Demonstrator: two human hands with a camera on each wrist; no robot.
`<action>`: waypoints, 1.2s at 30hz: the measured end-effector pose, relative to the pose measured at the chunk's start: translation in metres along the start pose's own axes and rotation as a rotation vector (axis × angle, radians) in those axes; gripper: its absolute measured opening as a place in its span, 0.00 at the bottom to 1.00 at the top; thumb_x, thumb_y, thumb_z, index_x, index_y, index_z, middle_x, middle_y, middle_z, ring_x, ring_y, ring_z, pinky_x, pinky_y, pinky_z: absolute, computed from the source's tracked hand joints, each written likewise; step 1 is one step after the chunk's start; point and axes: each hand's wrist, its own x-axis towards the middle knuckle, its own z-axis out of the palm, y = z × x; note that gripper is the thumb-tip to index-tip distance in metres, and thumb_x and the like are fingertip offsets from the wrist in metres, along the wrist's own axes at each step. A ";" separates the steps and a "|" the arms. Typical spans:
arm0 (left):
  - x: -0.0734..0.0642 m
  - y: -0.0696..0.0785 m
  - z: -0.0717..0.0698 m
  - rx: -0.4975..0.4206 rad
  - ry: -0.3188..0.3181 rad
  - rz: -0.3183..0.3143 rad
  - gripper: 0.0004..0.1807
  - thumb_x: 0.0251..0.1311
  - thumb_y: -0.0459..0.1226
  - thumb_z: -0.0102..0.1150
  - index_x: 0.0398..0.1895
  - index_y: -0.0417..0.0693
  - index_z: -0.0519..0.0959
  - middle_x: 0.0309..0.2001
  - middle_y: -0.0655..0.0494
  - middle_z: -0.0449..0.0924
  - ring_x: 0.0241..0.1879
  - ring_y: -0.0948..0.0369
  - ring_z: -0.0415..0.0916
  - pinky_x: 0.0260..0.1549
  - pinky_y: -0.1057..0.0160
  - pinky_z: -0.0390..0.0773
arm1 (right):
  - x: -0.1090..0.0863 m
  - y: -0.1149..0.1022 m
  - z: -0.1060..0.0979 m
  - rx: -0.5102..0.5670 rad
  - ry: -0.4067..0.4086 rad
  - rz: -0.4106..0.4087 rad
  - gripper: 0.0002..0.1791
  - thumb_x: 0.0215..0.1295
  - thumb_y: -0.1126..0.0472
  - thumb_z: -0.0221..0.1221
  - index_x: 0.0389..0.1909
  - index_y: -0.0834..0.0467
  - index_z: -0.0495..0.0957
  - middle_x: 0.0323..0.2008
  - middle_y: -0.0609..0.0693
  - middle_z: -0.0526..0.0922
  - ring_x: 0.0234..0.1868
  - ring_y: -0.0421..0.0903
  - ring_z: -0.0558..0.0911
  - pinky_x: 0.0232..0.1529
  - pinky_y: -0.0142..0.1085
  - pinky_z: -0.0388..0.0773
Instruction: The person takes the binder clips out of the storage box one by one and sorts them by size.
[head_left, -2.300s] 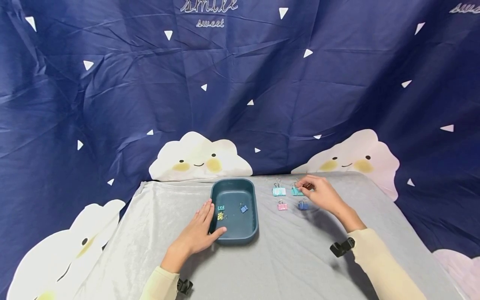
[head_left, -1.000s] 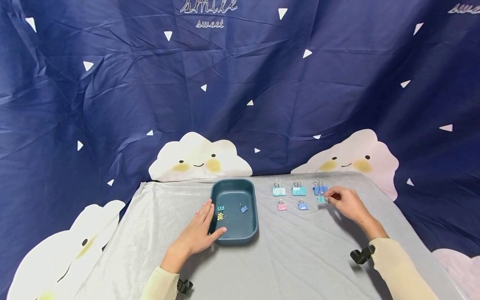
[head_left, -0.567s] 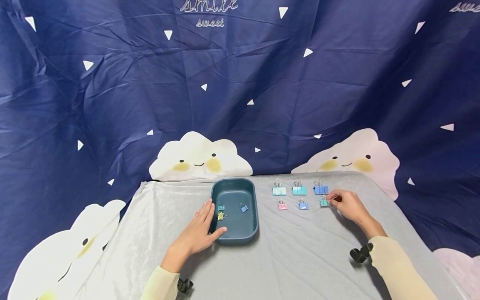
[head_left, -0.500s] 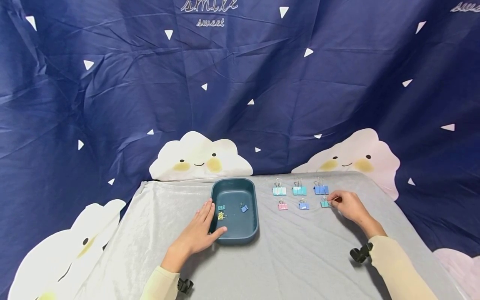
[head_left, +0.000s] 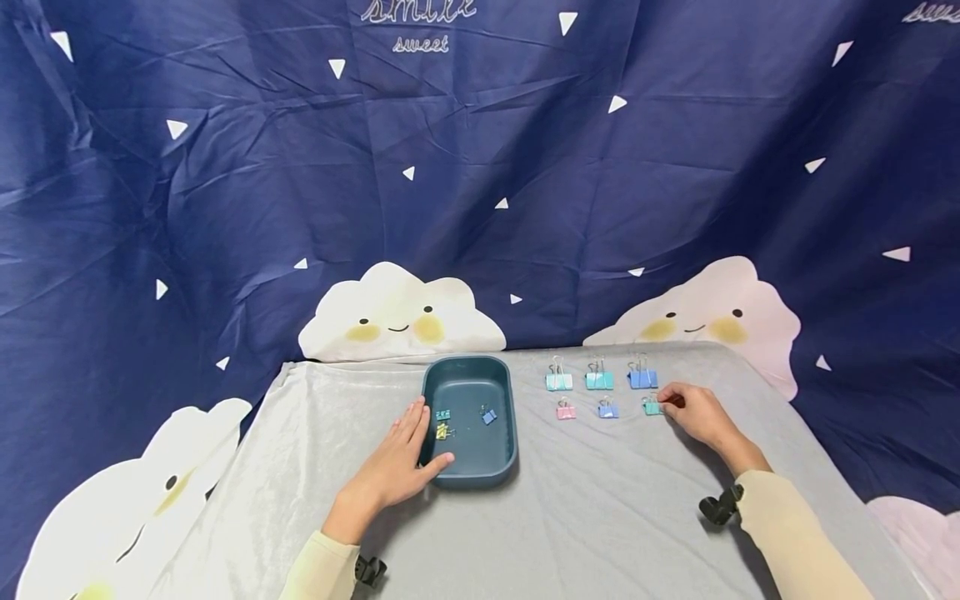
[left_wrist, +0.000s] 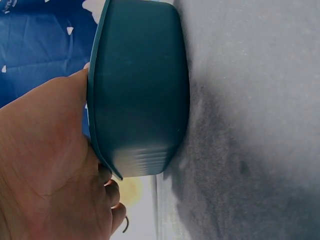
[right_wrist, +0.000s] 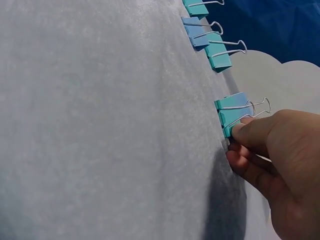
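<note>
My right hand [head_left: 697, 412] pinches a small teal binder clip [head_left: 652, 407] at the right end of the front row. The right wrist view shows thumb and fingertips on one end of that teal clip [right_wrist: 226, 116]. A larger blue binder clip [head_left: 642, 380] stands just behind it. Over the left rim of a dark teal tray [head_left: 477, 481] lies my left hand [head_left: 393, 467], its fingers straight and the thumb along the near edge. Inside the tray are a patterned teal clip [head_left: 443, 415], a yellow clip [head_left: 442, 432] and a small blue clip [head_left: 489, 417].
Left of the large blue clip stand a light teal clip [head_left: 558, 382] and a teal clip [head_left: 599, 381]. A pink clip [head_left: 566, 412] and a blue clip [head_left: 608, 411] share the front row. The grey cloth [head_left: 570, 517] ends at a navy curtain [head_left: 480, 167].
My right hand has moved right from the back-row teal clip. The small teal clip it pinches has come down into the front row, right of the blue one. The left hand has stayed put.
</note>
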 end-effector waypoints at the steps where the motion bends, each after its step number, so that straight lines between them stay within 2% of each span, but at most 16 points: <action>1: 0.000 0.000 0.000 0.006 -0.007 -0.004 0.56 0.75 0.66 0.51 0.86 0.36 0.47 0.88 0.44 0.39 0.88 0.46 0.40 0.86 0.44 0.49 | 0.000 0.000 0.000 0.000 0.002 0.001 0.02 0.69 0.69 0.67 0.39 0.65 0.85 0.36 0.58 0.89 0.38 0.51 0.84 0.41 0.46 0.81; 20: -0.001 0.000 0.001 -0.006 0.008 0.003 0.56 0.74 0.67 0.51 0.86 0.36 0.48 0.88 0.43 0.39 0.87 0.46 0.41 0.85 0.42 0.50 | -0.004 -0.001 0.001 0.021 0.017 0.006 0.04 0.69 0.69 0.66 0.42 0.64 0.86 0.39 0.59 0.89 0.39 0.52 0.84 0.42 0.46 0.81; 25: -0.001 0.000 0.001 -0.008 0.011 0.009 0.56 0.74 0.67 0.51 0.86 0.35 0.48 0.88 0.42 0.40 0.87 0.45 0.41 0.85 0.41 0.50 | -0.004 -0.003 -0.001 0.022 0.095 -0.022 0.06 0.68 0.70 0.66 0.44 0.65 0.85 0.37 0.58 0.87 0.38 0.52 0.84 0.40 0.44 0.80; 27: -0.001 0.000 0.001 -0.007 0.011 0.010 0.56 0.74 0.67 0.50 0.86 0.35 0.48 0.88 0.42 0.40 0.87 0.45 0.41 0.85 0.41 0.50 | -0.003 -0.006 -0.003 0.015 0.125 -0.029 0.07 0.69 0.70 0.64 0.45 0.65 0.84 0.37 0.57 0.86 0.36 0.48 0.83 0.37 0.40 0.79; 31: -0.001 -0.001 0.002 -0.003 0.010 0.008 0.56 0.74 0.67 0.50 0.86 0.36 0.48 0.88 0.43 0.39 0.87 0.46 0.41 0.85 0.41 0.50 | 0.001 -0.019 -0.008 0.047 0.128 -0.032 0.07 0.73 0.68 0.61 0.48 0.64 0.84 0.37 0.56 0.86 0.32 0.43 0.81 0.30 0.34 0.77; 36: 0.000 -0.001 0.002 0.001 0.009 0.006 0.56 0.74 0.67 0.51 0.86 0.36 0.48 0.88 0.43 0.39 0.87 0.46 0.41 0.85 0.41 0.50 | 0.009 -0.042 -0.010 0.067 0.152 -0.097 0.05 0.73 0.68 0.64 0.45 0.63 0.86 0.34 0.54 0.87 0.34 0.42 0.81 0.34 0.33 0.77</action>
